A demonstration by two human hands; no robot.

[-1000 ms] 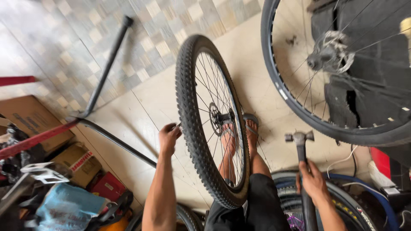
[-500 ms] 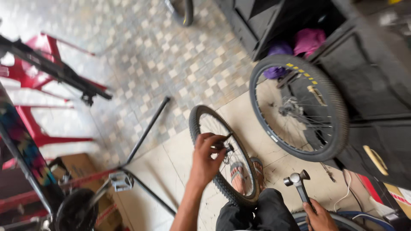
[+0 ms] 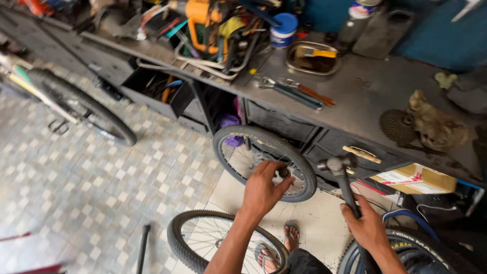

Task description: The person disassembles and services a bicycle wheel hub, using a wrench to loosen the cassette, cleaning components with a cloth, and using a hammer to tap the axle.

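Observation:
My left hand [image 3: 264, 190] hangs in the air with its fingers spread, holding nothing, above a spoked bicycle wheel [image 3: 203, 238] that lies low by my sandalled foot [image 3: 291, 233]. A second wheel [image 3: 264, 162] with a knobbly tyre leans against the workbench just beyond that hand. My right hand [image 3: 368, 226] grips the handle of a hammer [image 3: 340, 175], whose metal head points up in front of the bench drawers. Below that hand lies a black tyre [image 3: 411, 246].
A long dark workbench [image 3: 365, 94] runs across the back, with pliers [image 3: 291, 91], a metal tray, a blue tin and a crate of tools on it. A cardboard box [image 3: 413, 180] sits underneath. A bicycle's wheel [image 3: 81, 109] stands at the left on patterned tiles.
The view has swung up from the floor to the workbench. My left hand has let go of the wheel's tyre and now hovers open. The hammer stays in my right hand.

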